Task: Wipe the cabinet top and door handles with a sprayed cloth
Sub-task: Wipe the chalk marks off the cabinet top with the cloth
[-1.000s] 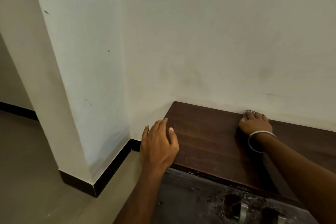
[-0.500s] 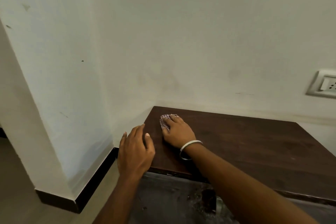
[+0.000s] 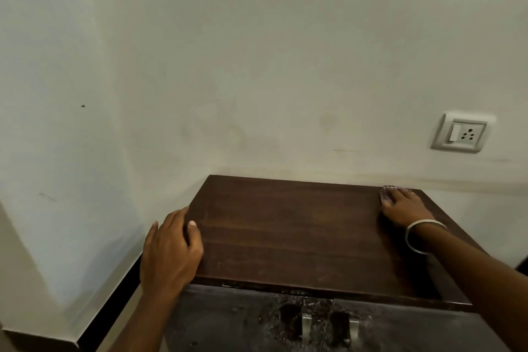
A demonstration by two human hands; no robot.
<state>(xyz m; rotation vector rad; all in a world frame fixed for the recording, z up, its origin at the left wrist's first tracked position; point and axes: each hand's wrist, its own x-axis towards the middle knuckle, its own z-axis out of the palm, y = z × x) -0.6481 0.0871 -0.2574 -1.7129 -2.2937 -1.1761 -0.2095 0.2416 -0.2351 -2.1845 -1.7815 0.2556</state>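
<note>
Left hand (image 3: 171,253) rests flat on the cabinet top's (image 3: 288,231) left edge, fingers (image 3: 192,226) straight and relaxed, holding nothing. Two metal door handles (image 3: 306,324) sit below the front edge, on scuffed doors. Right hand (image 3: 405,207) is at the top's far right corner by the wall, pressing the cloth (image 3: 388,193) down; fingers lie over it, mostly hiding it. Bangle (image 3: 423,234) on right wrist. Wall socket (image 3: 461,134) above, further right.

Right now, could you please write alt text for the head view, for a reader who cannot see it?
A right hand presses a small cloth on the far right corner of a dark wooden cabinet top, while the left hand rests on its left edge. Two metal door handles show below; a wall socket is on the right.
</note>
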